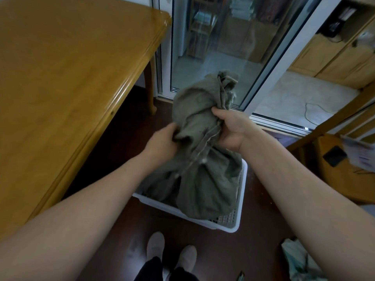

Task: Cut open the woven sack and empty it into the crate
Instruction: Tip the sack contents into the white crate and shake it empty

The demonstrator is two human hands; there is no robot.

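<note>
A grey-green woven sack [199,179] hangs crumpled over a white perforated plastic crate [233,225] on the dark floor. Its lower part reaches down into the crate and hides most of the inside. My left hand [162,141] grips the sack's left side in a fist. My right hand [231,126] clutches the fabric on the right, just below a bunched, knotted end [226,86] that sticks upward. What is inside the sack or the crate cannot be seen.
A large wooden table [71,78] fills the left side, its edge close to my left arm. Sliding glass doors [213,47] stand behind the crate. A wooden bench [334,169] with a dark phone lies to the right. Pale crumpled material [298,258] sits at bottom right, my feet [170,252] below.
</note>
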